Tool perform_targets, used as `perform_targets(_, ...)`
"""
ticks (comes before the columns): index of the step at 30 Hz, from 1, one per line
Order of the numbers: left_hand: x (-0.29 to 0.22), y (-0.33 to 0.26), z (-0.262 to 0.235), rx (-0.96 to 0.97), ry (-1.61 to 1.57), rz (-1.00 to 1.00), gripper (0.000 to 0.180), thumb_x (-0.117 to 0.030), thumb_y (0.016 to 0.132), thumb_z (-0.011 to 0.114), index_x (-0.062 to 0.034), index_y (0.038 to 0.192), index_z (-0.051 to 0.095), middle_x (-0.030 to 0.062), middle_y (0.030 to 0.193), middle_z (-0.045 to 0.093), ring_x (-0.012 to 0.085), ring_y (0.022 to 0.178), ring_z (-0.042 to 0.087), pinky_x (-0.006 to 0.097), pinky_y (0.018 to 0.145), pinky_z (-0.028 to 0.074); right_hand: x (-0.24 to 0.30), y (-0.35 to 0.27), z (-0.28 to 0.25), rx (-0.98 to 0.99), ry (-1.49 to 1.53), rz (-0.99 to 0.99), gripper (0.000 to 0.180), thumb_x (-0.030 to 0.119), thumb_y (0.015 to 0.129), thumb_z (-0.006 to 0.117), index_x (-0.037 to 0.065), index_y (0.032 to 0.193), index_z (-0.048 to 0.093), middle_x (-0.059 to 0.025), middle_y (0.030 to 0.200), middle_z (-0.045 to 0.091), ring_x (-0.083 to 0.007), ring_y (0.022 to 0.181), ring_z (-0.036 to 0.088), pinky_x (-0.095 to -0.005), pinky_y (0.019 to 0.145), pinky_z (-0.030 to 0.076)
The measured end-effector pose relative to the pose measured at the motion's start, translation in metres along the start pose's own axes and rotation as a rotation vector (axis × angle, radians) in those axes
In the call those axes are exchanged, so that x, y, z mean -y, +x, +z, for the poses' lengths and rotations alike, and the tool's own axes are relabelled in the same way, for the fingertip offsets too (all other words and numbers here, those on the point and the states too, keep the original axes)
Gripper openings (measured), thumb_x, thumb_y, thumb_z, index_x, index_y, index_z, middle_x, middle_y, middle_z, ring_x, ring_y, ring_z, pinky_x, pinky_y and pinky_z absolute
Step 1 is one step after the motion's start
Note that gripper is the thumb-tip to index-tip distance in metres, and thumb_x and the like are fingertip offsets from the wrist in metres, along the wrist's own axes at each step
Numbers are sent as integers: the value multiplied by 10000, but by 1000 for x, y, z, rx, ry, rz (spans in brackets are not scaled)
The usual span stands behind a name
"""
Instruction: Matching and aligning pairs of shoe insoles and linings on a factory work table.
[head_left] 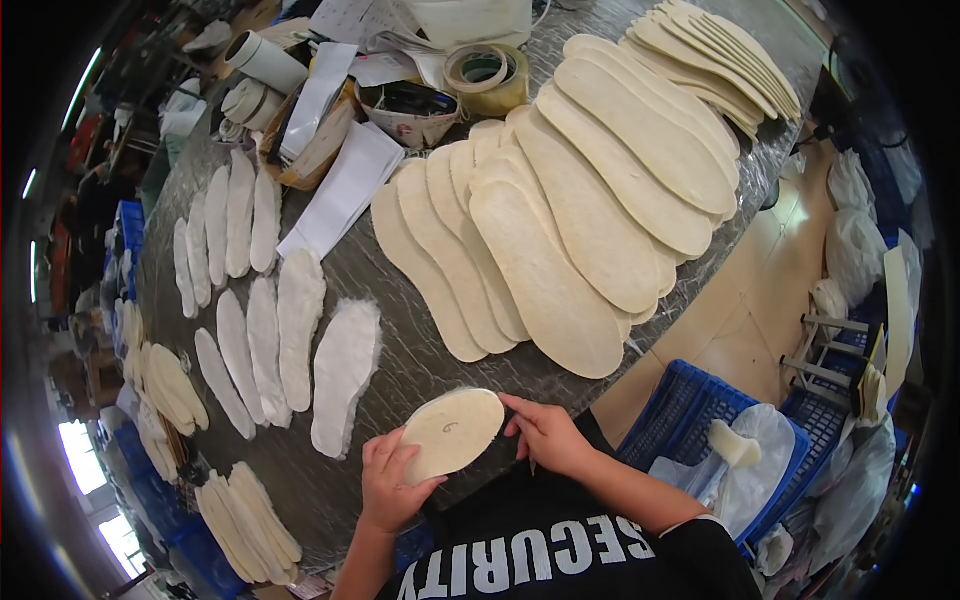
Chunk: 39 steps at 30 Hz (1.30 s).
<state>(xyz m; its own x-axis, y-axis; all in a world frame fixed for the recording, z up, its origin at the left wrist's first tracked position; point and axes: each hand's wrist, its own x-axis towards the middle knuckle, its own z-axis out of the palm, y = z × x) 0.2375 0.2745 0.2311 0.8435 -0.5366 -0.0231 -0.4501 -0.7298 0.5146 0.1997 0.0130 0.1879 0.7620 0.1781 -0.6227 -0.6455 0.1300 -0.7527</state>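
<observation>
A cream insole (455, 437) with a fluffy white edge and a small handwritten mark is held up in front of me, tilted. My left hand (389, 478) is closed on its left end, thumb on the face. My right hand (548, 436) pinches its right edge with the fingertips. A thin, pointed thing (533, 466) pokes out below the right hand; its kind is unclear. Beyond my left hand, a fluffy white insole (346, 378) lies on the dark table (420, 375), with several more white insoles (300, 330) in rows to its left.
Overlapping cream insoles (545, 265) cover the table's right side, with another stack (715, 60) behind. At the back are tape rolls (487, 75), a bowl (408, 125) and white paper strips (340, 195). Blue crates (690, 405) stand on the floor at right, near a small ladder (825, 355).
</observation>
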Motion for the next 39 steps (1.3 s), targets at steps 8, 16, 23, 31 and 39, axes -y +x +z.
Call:
perform_targets(8,0,4,1,12,25,-10,584,-253,478,884,-54,956,614,150,1184,580,365,1013,527,453,870,454,-1,2,0,15,14,10,462,14,941,373,39,1396,448,-92,844,617,-138,560,594,-277,547,502)
perform_targets(16,-3,8,0,45,27,-22,611,-281,485,883,-44,978,610,163,1187,572,375,1030,514,467,887,437,-2,5,-5,57,76,61,458,50,961,390,46,1418,419,-72,853,626,-126,570,585,-263,542,493)
perform_targets(23,-5,11,1,59,35,-27,604,-275,494,881,-42,983,613,155,1204,565,374,1024,518,456,873,458,-2,7,-7,77,128,85,462,67,962,399,40,1424,405,-60,842,628,-115,573,575,-254,547,488)
perform_targets(31,-4,10,3,61,-9,-72,592,-253,526,872,-36,1013,616,155,1239,552,376,1026,517,447,862,474,10,0,4,-211,-808,-468,695,281,678,805,98,1285,519,-150,1161,579,-296,1013,588,-405,815,493)
perform_targets(39,-3,12,-3,139,-4,-54,634,-309,534,859,-44,1053,608,148,1286,524,378,1044,519,443,891,471,43,37,25,196,-1182,-713,873,344,579,841,216,1361,472,-165,1420,410,-336,1332,368,-572,1062,283)
